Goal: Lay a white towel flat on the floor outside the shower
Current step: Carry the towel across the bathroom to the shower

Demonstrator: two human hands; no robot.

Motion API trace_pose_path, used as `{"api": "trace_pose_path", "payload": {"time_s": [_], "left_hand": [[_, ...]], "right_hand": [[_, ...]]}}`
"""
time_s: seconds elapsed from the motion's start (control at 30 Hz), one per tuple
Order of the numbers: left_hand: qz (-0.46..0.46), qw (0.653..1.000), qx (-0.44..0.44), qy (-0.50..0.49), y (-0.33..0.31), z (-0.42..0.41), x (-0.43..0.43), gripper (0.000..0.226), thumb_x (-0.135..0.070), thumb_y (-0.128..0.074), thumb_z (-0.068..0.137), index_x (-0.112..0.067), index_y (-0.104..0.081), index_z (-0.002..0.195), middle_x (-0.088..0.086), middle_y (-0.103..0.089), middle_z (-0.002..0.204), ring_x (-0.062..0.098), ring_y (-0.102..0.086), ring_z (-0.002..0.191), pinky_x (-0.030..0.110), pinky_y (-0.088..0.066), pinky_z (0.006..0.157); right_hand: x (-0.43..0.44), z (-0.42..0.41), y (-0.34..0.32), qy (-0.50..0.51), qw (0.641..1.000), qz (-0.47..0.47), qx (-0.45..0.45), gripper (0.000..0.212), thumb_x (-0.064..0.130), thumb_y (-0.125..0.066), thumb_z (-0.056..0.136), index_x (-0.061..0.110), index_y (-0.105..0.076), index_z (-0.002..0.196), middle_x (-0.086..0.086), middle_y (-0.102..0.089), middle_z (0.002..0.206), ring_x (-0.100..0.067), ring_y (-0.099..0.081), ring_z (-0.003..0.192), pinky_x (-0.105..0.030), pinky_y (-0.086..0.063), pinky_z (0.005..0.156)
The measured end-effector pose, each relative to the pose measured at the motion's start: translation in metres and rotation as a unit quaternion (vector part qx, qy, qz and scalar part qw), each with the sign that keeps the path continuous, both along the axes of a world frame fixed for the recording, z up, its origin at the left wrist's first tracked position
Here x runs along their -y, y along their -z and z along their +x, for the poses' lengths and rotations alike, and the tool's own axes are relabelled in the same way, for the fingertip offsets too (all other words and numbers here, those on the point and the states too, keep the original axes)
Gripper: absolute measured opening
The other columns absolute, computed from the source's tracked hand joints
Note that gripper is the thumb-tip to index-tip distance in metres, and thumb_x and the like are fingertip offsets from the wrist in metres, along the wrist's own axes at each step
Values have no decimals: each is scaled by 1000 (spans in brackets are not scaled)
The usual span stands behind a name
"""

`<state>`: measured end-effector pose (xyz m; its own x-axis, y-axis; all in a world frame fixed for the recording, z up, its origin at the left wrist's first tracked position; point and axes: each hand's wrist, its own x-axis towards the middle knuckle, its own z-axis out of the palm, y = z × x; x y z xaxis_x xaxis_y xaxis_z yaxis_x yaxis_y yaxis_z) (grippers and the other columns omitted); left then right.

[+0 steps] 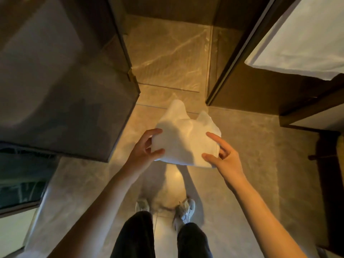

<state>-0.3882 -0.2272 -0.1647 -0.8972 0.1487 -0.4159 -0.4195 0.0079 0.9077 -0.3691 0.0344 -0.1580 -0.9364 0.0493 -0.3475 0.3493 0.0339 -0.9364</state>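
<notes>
Both hands' grip (143,146) (221,155) pinches folded white towel (184,138) between them.

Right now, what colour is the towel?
Plain white, tinted warm by the light; the towel shows best in the head view.

White towel (184,140) in my hands, bunched and partly folded, not yet flat, held up above the marble floor (242,155), two soft corners poking up on its far side toward the shower threshold (167,88), its shadow on the floor beneath.
</notes>
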Motion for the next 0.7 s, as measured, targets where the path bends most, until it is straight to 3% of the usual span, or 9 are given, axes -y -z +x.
{"api": "trace_pose_path", "payload": {"time_s": [0.13,0.27,0.4,0.47,0.57,0.7], "left_hand": [[-7,1000,3,-7,100,-55,-5,56,-6,-72,70,-39,-59,114,-1,-65,113,5,-64,98,22,-53,75],[-19,1000,-8,14,233,-107,-8,53,-12,-71,71,-44,-59,112,7,-62,119,10,-63,99,25,-53,73],[-27,999,-28,29,372,-152,-12,53,-14,-72,78,-45,-54,117,1,-56,126,16,-59,109,26,-54,74],[-15,999,-41,25,444,-173,-16,54,-7,-70,82,-46,-53,116,-2,-58,125,16,-60,108,22,-54,72],[20,997,-71,21,548,-200,-25,55,5,-66,83,-35,-53,118,-8,-61,120,2,-64,104,19,-54,74],[32,993,-100,45,671,-224,-35,52,7,-61,74,-24,-48,114,1,-55,114,-2,-64,95,16,-51,73]], "right_hand": [[-2,-51,104,16,1000,-1,16,63,-4,-77,75,43,-68,116,3,-66,128,-13,-65,111,-25,-57,80],[-1,-97,235,32,999,4,20,61,-8,-75,75,33,-66,119,22,-69,112,-2,-67,101,-19,-56,71],[-6,-142,361,14,999,30,-3,58,-8,-73,78,22,-62,127,42,-64,99,12,-64,92,-11,-53,64],[-9,-162,428,11,999,33,-20,58,-8,-73,78,21,-62,127,41,-64,101,11,-64,94,-12,-53,66],[-14,-190,531,25,998,37,-40,58,-8,-73,77,22,-64,125,36,-66,102,7,-65,96,-14,-55,69],[-22,-210,659,28,997,40,-51,58,-9,-74,76,24,-66,123,28,-68,108,2,-67,97,-18,-56,71]]}}
